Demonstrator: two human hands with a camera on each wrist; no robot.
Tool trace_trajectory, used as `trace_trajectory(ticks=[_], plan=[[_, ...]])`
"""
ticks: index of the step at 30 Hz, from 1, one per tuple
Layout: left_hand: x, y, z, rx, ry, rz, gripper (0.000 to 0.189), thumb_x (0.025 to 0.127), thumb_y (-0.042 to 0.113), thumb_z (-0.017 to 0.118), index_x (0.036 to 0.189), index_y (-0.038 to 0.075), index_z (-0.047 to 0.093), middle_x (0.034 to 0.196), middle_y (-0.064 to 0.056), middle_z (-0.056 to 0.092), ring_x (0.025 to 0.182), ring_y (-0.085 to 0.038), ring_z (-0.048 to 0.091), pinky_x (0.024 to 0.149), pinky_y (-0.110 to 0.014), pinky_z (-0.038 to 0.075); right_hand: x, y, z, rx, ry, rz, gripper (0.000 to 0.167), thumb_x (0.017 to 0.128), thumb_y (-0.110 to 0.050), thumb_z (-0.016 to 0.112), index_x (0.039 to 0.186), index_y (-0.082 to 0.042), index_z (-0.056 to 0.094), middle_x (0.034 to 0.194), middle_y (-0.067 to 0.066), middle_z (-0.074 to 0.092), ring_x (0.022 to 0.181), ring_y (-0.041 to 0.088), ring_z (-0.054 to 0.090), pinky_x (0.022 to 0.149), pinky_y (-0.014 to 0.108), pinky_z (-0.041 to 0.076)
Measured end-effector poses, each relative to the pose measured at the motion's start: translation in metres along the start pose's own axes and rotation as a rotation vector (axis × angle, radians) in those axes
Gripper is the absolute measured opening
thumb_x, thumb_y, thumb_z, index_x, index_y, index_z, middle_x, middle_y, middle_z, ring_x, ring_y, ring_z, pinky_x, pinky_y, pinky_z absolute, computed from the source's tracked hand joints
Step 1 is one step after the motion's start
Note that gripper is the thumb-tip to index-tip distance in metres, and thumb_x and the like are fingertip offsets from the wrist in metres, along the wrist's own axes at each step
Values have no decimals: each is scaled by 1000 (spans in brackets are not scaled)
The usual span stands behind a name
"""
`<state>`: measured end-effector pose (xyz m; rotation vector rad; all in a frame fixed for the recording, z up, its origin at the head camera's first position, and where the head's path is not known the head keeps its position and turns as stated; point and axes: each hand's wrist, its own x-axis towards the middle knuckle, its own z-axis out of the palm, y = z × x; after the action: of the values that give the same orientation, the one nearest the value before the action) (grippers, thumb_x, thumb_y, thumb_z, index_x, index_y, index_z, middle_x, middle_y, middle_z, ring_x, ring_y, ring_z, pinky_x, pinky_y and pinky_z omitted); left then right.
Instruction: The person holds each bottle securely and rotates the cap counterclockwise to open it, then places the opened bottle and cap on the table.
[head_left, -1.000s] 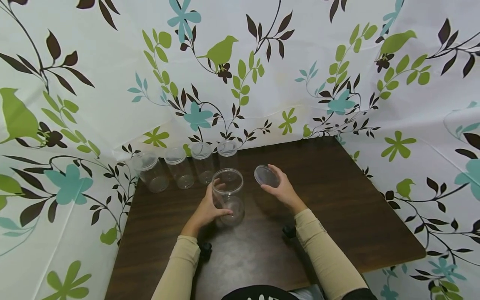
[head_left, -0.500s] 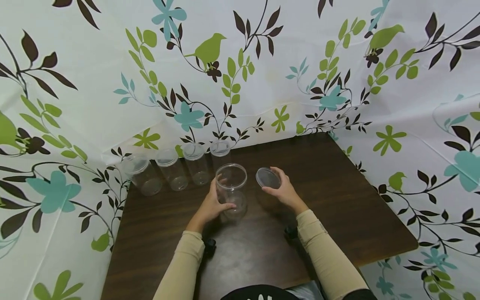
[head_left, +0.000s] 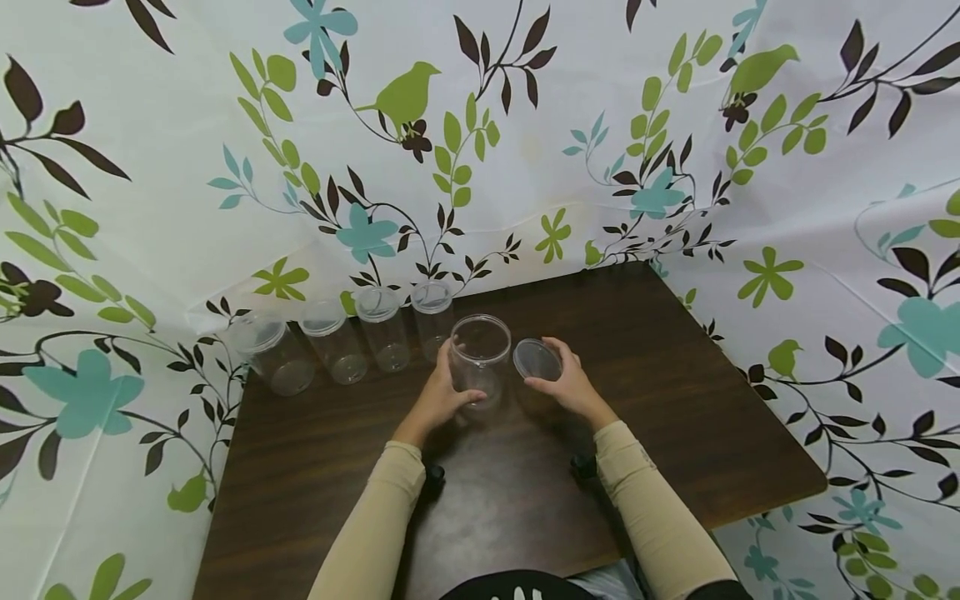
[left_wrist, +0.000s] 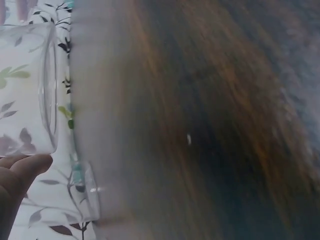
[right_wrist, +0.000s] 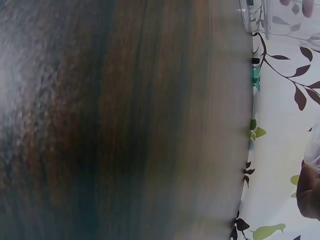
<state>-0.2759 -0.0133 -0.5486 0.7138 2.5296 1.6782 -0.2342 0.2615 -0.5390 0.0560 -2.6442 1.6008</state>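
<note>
Head view, open-topped clear jar [head_left: 480, 360] gripped in the left hand [head_left: 439, 402] over the desk [head_left: 675, 417], round lid [head_left: 537, 360] pinched in the right hand [head_left: 573, 387] just beside it, four lidded jars [head_left: 339, 343] lined up farther left, leaf-print fabric [head_left: 510, 158] behind.

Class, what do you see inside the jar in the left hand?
Nothing shows inside the jar; through its clear wall you see the table. Its top is open. The left hand covers a low patch, hiding what lies behind.

readable text: none | black cloth [head_left: 480, 588], bottom edge of head view: white marks [head_left: 518, 594], cut off, unreadable
</note>
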Motion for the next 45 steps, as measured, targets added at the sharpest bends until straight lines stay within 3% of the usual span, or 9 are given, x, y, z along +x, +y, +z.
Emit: trace_trajectory(ticks=[13, 20, 27, 33, 45], plan=[[32, -8, 17, -22, 31, -18, 114, 74, 13, 91, 157, 6, 13, 156, -26, 38, 145, -40, 35, 119, -52, 26, 0, 0, -2, -9, -11, 21, 95, 82, -34, 86, 156, -15, 29, 156, 15, 35, 140, 39, 28, 112, 61, 28], [43, -14, 37, -80, 40, 12, 111, 76, 11, 89, 156, 4, 12, 154, -27, 38, 144, -39, 36, 119, -51, 25, -6, 7, -5, -23, -12, 21, 93, 83, -29, 85, 154, -11, 28, 157, 19, 34, 138, 38, 28, 112, 61, 28], [57, -18, 44, -93, 103, 46, 109, 76, 7, 88, 156, 7, 14, 154, -24, 40, 143, -35, 38, 118, -49, 28, -5, 10, -1, -11, -23, 33, 95, 84, -34, 85, 155, -11, 27, 158, 18, 34, 139, 37, 28, 112, 61, 29], [69, -22, 48, -96, 114, 9, 106, 78, 5, 87, 156, 8, 15, 156, -23, 37, 147, -33, 34, 120, -46, 26, -5, 8, -4, 0, -25, 38, 95, 84, -33, 84, 156, -12, 27, 159, 17, 31, 142, 38, 26, 112, 63, 27], [77, -30, 54, -77, 148, -29, 101, 79, 3, 85, 154, 7, 18, 159, -26, 33, 146, -37, 34, 118, -49, 28, -3, 20, -10, -137, -45, 37, 93, 83, -21, 86, 155, -4, 29, 157, 22, 31, 140, 42, 25, 109, 65, 31]])
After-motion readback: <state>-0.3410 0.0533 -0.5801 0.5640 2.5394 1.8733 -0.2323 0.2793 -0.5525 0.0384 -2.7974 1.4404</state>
